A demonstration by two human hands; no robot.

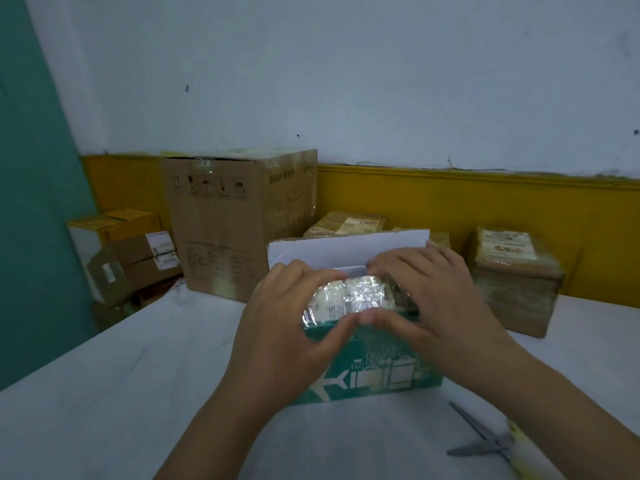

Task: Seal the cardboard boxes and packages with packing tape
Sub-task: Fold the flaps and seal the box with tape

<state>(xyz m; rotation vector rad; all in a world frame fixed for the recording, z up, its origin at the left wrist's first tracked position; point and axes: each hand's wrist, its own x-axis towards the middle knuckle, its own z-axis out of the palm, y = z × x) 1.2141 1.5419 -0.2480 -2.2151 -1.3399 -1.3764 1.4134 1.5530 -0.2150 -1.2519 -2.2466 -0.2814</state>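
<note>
Two hands hold one green box, one scissors nearby.

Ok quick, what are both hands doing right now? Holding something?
Left hand: curled round the shiny wrapped packet, holding it.
Right hand: fingers over the same packet, thumb at its front, holding it.

Parcel packing room, stacked cardboard boxes (taped), scissors
</note>
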